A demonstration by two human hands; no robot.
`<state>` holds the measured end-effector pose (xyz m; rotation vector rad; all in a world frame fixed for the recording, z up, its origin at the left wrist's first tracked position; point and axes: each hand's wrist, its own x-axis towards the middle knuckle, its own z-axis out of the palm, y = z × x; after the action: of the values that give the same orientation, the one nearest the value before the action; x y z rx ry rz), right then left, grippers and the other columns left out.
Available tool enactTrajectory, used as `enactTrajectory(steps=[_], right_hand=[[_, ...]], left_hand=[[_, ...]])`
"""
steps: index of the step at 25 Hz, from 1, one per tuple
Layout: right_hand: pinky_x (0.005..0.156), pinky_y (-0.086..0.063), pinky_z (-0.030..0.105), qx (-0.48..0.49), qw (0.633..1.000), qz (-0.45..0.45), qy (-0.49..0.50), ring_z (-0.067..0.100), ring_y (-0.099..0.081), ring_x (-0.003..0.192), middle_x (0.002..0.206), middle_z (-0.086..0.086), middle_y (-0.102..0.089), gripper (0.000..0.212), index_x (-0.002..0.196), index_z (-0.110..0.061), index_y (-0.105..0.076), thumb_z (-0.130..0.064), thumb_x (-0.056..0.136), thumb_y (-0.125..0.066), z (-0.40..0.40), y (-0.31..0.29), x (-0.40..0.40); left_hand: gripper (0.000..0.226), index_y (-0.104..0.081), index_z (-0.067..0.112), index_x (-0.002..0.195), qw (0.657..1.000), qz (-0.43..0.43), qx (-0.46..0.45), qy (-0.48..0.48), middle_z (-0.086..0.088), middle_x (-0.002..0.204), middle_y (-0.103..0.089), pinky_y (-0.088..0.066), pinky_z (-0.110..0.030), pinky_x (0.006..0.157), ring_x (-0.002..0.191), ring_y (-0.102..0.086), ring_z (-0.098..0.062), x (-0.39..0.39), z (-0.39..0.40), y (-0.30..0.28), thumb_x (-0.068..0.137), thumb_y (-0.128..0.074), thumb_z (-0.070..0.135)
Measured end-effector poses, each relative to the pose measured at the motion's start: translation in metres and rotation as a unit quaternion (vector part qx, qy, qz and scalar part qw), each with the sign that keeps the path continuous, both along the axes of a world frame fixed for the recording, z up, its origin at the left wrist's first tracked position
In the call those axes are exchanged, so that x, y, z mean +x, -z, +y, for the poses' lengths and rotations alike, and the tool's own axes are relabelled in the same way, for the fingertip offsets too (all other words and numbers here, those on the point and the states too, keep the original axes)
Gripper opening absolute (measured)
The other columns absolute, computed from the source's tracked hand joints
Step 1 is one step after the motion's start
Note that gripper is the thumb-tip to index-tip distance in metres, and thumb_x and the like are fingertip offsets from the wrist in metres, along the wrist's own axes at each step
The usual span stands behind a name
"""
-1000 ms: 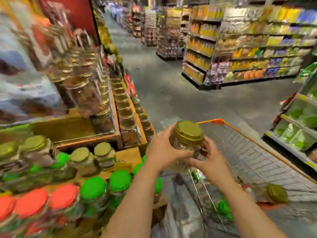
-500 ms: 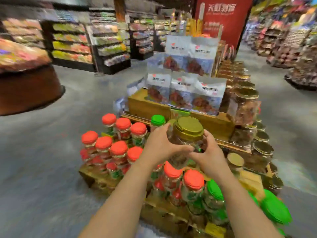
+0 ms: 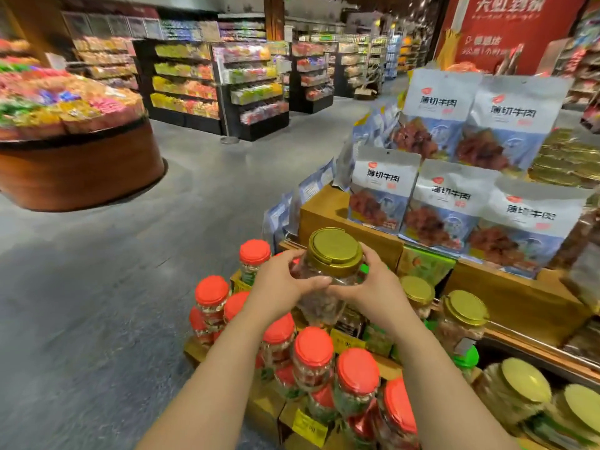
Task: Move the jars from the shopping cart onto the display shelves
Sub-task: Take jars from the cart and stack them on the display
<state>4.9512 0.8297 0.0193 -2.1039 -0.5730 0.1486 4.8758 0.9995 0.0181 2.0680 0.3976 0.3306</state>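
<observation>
Holding a clear jar (image 3: 326, 280) with a gold lid (image 3: 335, 251) between them, both hands are at the middle of the view, above the display shelves (image 3: 519, 297). The left hand (image 3: 281, 284) wraps the left side of the jar with its fingers curled round the glass under the lid, and the thumb lies across the near side. The right hand (image 3: 373, 287) grips the right side in the same way. The jar is in the air, a little tilted, and touches no shelf. Under it and nearer stand jars with red lids (image 3: 313, 347) in rows on the low wooden step. To the right, two jars with gold lids (image 3: 466, 308) stand on the next step. Farther right, white and blue snack bags (image 3: 449, 196) lean in a wooden box. On the far left is a round candy stand (image 3: 74, 164) on the grey floor (image 3: 97, 287).
</observation>
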Motion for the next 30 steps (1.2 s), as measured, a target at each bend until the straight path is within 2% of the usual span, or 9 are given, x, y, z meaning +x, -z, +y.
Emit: enactTrajectory(steps=[2,4,8,14,19,22,24,27,30], right_hand=[[0.087,-0.044,0.028,-0.020,0.999,0.034,-0.001,0.016,-0.054,0.120,0.136,-0.008,-0.055,0.102,0.148,-0.030,-0.030,-0.040,0.064,-0.088,0.027,0.011,0.041],[0.084,-0.046,0.029,-0.029,0.998,0.061,-0.009,0.016,-0.057,0.111,0.131,-0.006,-0.059,0.100,0.146,-0.031,-0.031,-0.036,0.064,-0.088,0.055,0.021,0.077],[0.088,-0.048,0.032,-0.093,0.991,0.094,-0.013,0.022,-0.058,0.112,0.129,0.001,-0.061,0.100,0.146,-0.028,-0.027,-0.028,0.066,-0.087,0.107,0.043,0.133],[0.090,-0.043,0.032,-0.161,0.978,0.130,0.016,0.033,-0.054,0.122,0.136,0.012,-0.057,0.096,0.150,-0.017,-0.021,-0.024,0.075,-0.081,0.163,0.082,0.189],[0.090,-0.044,0.030,-0.181,0.965,0.176,0.072,0.031,-0.056,0.121,0.135,0.010,-0.058,0.097,0.151,-0.017,-0.021,-0.023,0.075,-0.081,0.183,0.110,0.197],[0.096,-0.044,0.033,-0.175,0.962,0.182,0.099,0.029,-0.055,0.120,0.134,0.009,-0.059,0.102,0.152,-0.019,-0.021,-0.028,0.072,-0.084,0.190,0.118,0.195],[0.096,-0.045,0.034,-0.172,0.961,0.184,0.115,0.028,-0.057,0.119,0.132,0.008,-0.060,0.101,0.151,-0.021,-0.021,-0.029,0.073,-0.084,0.194,0.121,0.196],[0.093,-0.046,0.032,-0.167,0.954,0.202,0.143,0.026,-0.060,0.116,0.132,0.007,-0.062,0.103,0.156,-0.023,-0.011,-0.026,0.079,-0.079,0.196,0.122,0.191],[0.077,-0.048,0.029,-0.165,0.942,0.217,0.196,0.023,-0.065,0.098,0.125,0.009,-0.065,0.101,0.157,-0.024,-0.005,-0.024,0.083,-0.073,0.189,0.119,0.173]], left_hand=[[0.061,-0.064,0.026,0.122,1.000,0.022,0.006,-0.012,0.014,0.095,-0.066,-0.047,-0.020,0.078,0.092,-0.062,-0.004,0.041,0.031,0.013,0.067,-0.089,0.039],[0.049,-0.065,0.026,0.114,0.998,0.053,-0.005,-0.017,0.018,0.081,-0.063,-0.047,-0.020,0.072,0.079,-0.060,0.003,0.078,0.060,0.027,0.071,-0.088,0.030],[0.041,-0.055,0.035,0.093,0.995,0.100,0.000,-0.011,0.018,0.080,-0.065,-0.048,-0.019,0.071,0.080,-0.061,0.002,0.131,0.108,0.053,0.072,-0.088,0.025],[0.052,-0.059,0.010,0.113,0.981,0.184,0.002,0.056,0.015,0.076,-0.063,-0.041,-0.016,0.060,0.070,-0.059,0.001,0.209,0.173,0.104,0.072,-0.088,0.026],[0.065,-0.057,0.011,0.117,0.960,0.245,0.027,0.129,0.006,0.079,-0.060,-0.044,-0.029,0.066,0.081,-0.064,-0.020,0.245,0.196,0.138,0.067,-0.090,0.036],[0.072,-0.054,0.014,0.119,0.950,0.259,0.047,0.167,0.004,0.075,-0.062,-0.040,-0.027,0.058,0.073,-0.061,-0.017,0.255,0.204,0.151,0.063,-0.091,0.041],[0.078,-0.051,0.017,0.124,0.944,0.264,0.064,0.184,0.001,0.082,-0.068,-0.046,-0.030,0.066,0.080,-0.064,-0.018,0.261,0.208,0.152,0.061,-0.091,0.043],[0.101,-0.039,0.020,0.143,0.929,0.272,0.111,0.225,-0.007,0.106,-0.071,-0.051,-0.037,0.089,0.101,-0.065,-0.024,0.269,0.212,0.143,0.061,-0.089,0.050],[0.130,-0.009,0.018,0.157,0.898,0.292,0.182,0.274,-0.012,0.144,-0.051,-0.043,-0.039,0.102,0.131,-0.049,-0.029,0.270,0.209,0.111,0.061,-0.083,0.063]])
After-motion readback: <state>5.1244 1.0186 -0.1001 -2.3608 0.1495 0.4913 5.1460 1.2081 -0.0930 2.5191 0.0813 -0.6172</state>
